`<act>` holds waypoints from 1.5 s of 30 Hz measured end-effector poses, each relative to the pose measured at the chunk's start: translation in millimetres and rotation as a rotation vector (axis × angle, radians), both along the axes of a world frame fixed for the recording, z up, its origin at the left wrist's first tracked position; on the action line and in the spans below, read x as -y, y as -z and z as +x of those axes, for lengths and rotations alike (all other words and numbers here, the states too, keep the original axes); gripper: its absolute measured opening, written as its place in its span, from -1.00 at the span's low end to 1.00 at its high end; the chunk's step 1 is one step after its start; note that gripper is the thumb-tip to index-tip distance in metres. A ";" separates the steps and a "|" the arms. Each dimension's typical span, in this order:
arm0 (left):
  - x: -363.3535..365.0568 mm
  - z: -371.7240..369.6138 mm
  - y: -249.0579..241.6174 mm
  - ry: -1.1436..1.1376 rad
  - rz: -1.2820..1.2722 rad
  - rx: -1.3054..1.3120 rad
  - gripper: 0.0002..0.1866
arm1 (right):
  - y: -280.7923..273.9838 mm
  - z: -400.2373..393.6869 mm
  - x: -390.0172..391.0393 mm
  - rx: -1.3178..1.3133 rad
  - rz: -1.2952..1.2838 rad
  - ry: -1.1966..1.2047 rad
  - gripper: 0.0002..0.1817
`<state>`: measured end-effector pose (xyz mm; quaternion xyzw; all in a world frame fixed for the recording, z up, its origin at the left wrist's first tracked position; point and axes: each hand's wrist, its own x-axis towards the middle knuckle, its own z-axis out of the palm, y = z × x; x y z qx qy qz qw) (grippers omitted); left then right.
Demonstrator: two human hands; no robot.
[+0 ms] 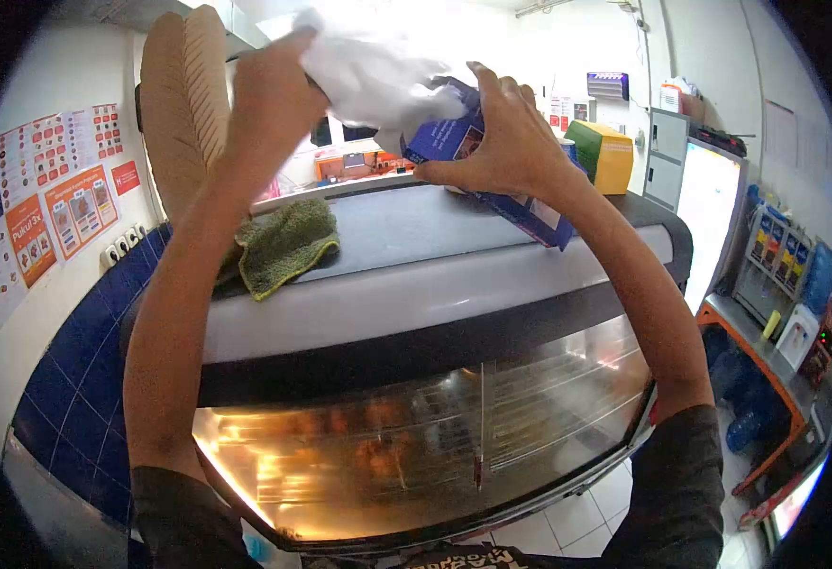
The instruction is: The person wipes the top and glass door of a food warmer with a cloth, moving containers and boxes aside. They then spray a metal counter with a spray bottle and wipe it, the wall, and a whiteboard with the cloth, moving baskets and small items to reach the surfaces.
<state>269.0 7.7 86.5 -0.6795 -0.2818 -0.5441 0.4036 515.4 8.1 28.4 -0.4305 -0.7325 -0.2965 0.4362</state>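
My left hand (278, 100) is raised and closed on one end of a thin, white, crumpled sheet (368, 76), blurred by motion. The other end of the sheet reaches the top of a blue cardboard box (444, 137). Thumb and fingers of my right hand (511, 142) are wrapped round this box, which is tilted above a display warmer. Below my left forearm, a green cloth (288, 245) with a yellow edge lies on the warmer's dark top (416, 223).
The warmer's glass front (416, 446) glows below. Brown stacked cardboard (183, 104) stands at left, and a yellow-and-green box (605, 156) at the right end of the top. A lit fridge (714, 209) and an orange-edged counter (757, 360) are at right.
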 end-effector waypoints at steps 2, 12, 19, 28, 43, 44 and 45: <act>7.2 -1.8 -16.6 -0.164 0.003 0.009 -0.53 | -0.7 -2.1 5.0 0.000 0.040 0.023 0.30; 17.0 48.8 -16.4 -0.082 0.038 -0.139 -0.82 | -2.9 -25.7 7.8 -0.058 0.184 -0.004 0.23; 14.7 45.5 -26.4 0.342 -0.705 0.029 -0.66 | 6.1 -19.3 -2.0 -0.101 0.350 -0.047 0.22; 22.1 34.8 -38.7 0.636 -0.723 0.079 -0.72 | -2.6 -16.0 -5.9 -0.119 0.386 -0.065 0.25; 49.8 50.7 -40.0 0.117 0.388 0.004 -0.60 | -3.2 -20.7 -13.6 -0.178 0.430 -0.140 0.09; 68.3 60.8 -32.9 0.332 0.231 -0.163 -0.59 | -3.8 -20.0 -15.8 -0.168 0.356 -0.236 0.03; 55.1 58.7 -34.6 0.272 0.166 -0.152 -0.57 | -3.1 -20.0 -16.4 -0.147 0.389 -0.236 -0.01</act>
